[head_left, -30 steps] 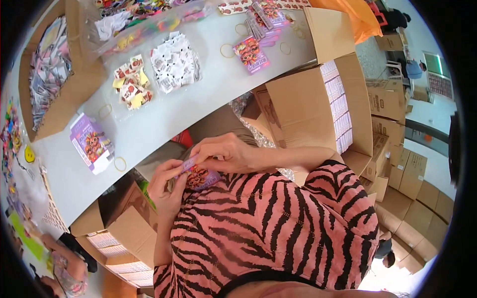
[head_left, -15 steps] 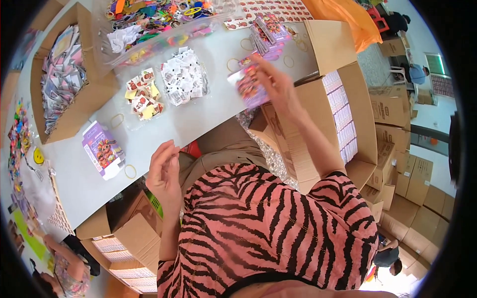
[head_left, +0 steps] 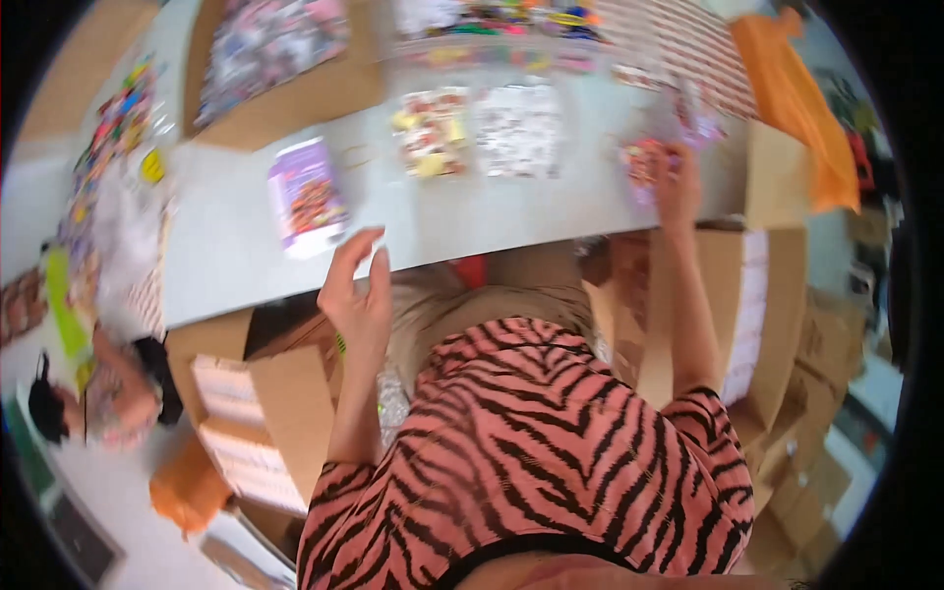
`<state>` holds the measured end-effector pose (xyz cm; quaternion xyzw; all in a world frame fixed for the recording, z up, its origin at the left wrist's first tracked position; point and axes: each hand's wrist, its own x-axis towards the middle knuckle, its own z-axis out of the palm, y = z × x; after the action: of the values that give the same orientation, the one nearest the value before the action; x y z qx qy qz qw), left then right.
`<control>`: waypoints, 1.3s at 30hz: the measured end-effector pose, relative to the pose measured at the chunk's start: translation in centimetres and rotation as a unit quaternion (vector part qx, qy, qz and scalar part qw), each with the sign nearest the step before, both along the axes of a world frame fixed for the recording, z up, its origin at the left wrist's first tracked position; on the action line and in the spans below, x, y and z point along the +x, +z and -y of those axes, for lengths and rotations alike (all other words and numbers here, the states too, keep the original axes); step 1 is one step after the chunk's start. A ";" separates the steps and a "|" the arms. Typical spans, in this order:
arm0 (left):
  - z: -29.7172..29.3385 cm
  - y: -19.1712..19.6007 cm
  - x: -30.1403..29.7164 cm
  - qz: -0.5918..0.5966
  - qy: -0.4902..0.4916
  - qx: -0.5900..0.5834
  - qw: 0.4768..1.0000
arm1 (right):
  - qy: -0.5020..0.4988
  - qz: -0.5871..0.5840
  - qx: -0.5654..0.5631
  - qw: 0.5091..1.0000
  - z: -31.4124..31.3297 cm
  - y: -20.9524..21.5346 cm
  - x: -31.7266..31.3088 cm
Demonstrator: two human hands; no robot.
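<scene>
My left hand (head_left: 356, 287) is raised over the table's front edge, with thumb and fingers apart and nothing held. Just beyond it lies a flattened purple box (head_left: 309, 197) with a colourful printed picture. On the right, my right hand (head_left: 677, 187) grips another small purple printed box (head_left: 643, 169), smeared by motion. Right behind that hand, a blurred pile of purple packs (head_left: 694, 116) rests on the table. In the middle are a heap of small white packets (head_left: 519, 130) and a heap of red, white and yellow stickers (head_left: 431, 132).
A carton of packets (head_left: 287, 118) stands at the back left, beside a clear bin of colourful trinkets (head_left: 492, 54). Open cartons (head_left: 287, 398) flank my legs, another (head_left: 688, 285) to the right. An orange bag (head_left: 801, 118) hangs at the right. A person (head_left: 123, 383) sits at the left.
The whole view has turned, so the table things appear further right. My right hand has brought the purple box closer to the pile of packs. My left hand's fingers have spread apart.
</scene>
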<state>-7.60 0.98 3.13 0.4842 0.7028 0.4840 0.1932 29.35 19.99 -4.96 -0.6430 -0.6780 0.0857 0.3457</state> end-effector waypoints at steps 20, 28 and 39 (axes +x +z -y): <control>-6.2 -4.6 -8.0 -0.228 0.163 -0.096 0.955 | 0.030 -0.057 -0.009 0.998 2.6 2.4 -2.0; -6.1 -4.2 -7.6 -0.280 0.163 -0.092 0.942 | 0.088 -0.062 0.052 0.993 3.1 5.3 -4.8; -4.5 1.8 -5.7 0.187 0.079 0.080 0.976 | 0.241 -0.168 0.004 0.956 4.1 7.5 -11.3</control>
<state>-13.32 5.48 4.92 0.3419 0.6494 0.6344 0.2426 18.09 15.89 2.54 -0.4350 -0.7455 0.2707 0.4263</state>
